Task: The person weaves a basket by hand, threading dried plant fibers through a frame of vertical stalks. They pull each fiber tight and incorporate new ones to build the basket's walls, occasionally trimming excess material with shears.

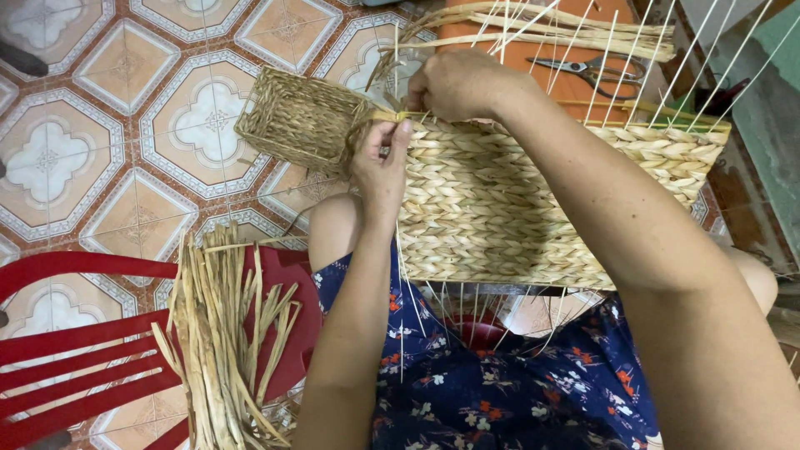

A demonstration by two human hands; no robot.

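Straw panel point(533, 208): resting across the lap in the head view, braided rows running sideways, thin white ribs point(708, 50) fanning out past its top edge and more poking out below.
Left hand point(379, 171): gripping the panel's upper left corner, thumb pressing on top, fingers curling round the edge.
Right hand point(454, 83): clenching at the panel's top edge, just above the left hand, pinching a straw strand point(392, 115) that is crossing toward the left thumb.
Basket point(300, 121): small, square, woven, lying tilted on the floor, touching the panel's left corner.
Straw bundle point(221, 333): loose dry strips lying over the stool's edge, left of the left forearm.
Stool point(75, 350): red, plastic, slatted, sitting at lower left.
Scissors point(592, 71): lying open on an orange surface beyond the panel, well apart from both hands.
Long straw point(542, 29): lying across the top, above the right hand.
Floor point(125, 125): patterned tiles, orange and white.
Dress point(500, 383): dark blue, flowered, covering the lap under the panel.
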